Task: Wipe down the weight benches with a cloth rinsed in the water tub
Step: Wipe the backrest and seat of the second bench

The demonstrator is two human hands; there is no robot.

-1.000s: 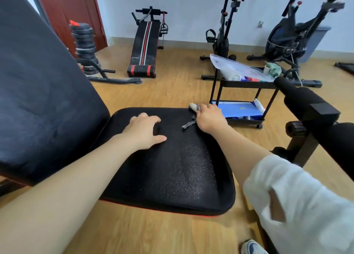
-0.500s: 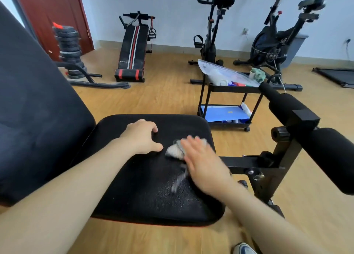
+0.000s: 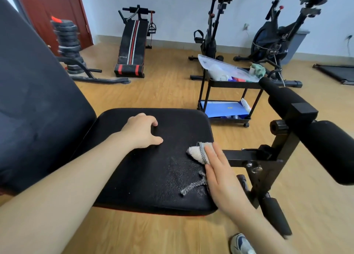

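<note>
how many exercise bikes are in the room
2: one upright exercise bike stands at the back wall behind the black cart, and a second bike stands to its right. More could sit outside the view.

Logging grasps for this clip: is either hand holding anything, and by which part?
Right hand lies flat on the cloth, pinning its right side to the seat pad; not gripped. Left hand rests on the pad, empty.

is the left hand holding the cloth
No, the left hand rests bare on the bench seat, while the cloth lies under the flat right hand.
</note>
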